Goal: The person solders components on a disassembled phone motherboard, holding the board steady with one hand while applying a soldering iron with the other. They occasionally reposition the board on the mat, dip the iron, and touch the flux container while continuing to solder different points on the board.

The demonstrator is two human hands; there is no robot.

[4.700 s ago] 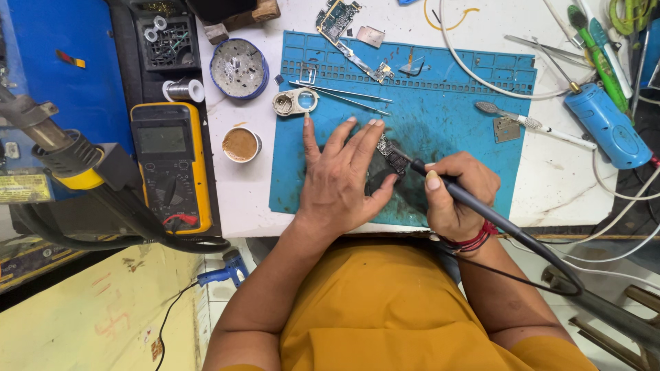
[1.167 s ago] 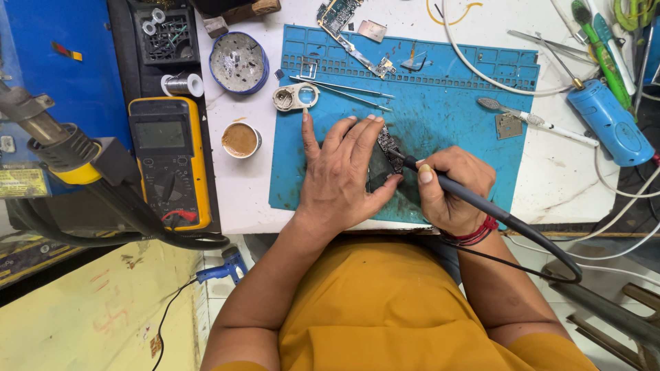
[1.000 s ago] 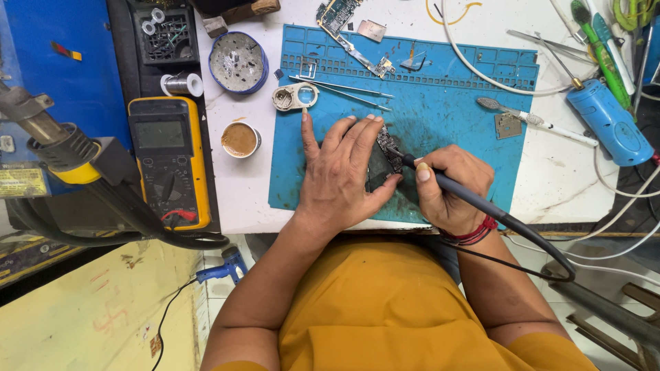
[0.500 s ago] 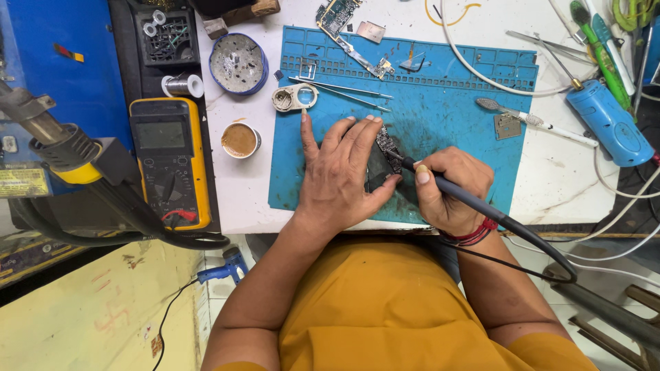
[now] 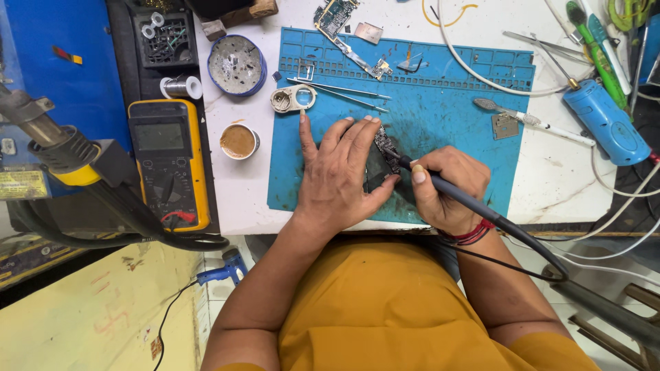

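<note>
My left hand (image 5: 340, 175) lies flat on a blue work mat (image 5: 454, 117), fingers spread, pressing down a small dark circuit board (image 5: 386, 148) whose edge shows beside my fingertips. My right hand (image 5: 447, 185) grips a black soldering iron (image 5: 481, 209) like a pen. Its tip touches the board close to my left fingers. The iron's cable runs off to the lower right.
Tweezers (image 5: 340, 93), a small magnifier (image 5: 294, 98) and another circuit board (image 5: 344, 27) lie at the mat's far edge. To the left are a yellow multimeter (image 5: 168, 161), a flux pot (image 5: 238, 141), a round tin (image 5: 236, 65) and a solder spool (image 5: 182, 87). A blue tool (image 5: 605, 120) lies at right.
My right hand has shifted slightly with the iron tip along the board. The left hand stays pressed flat in the same place.
</note>
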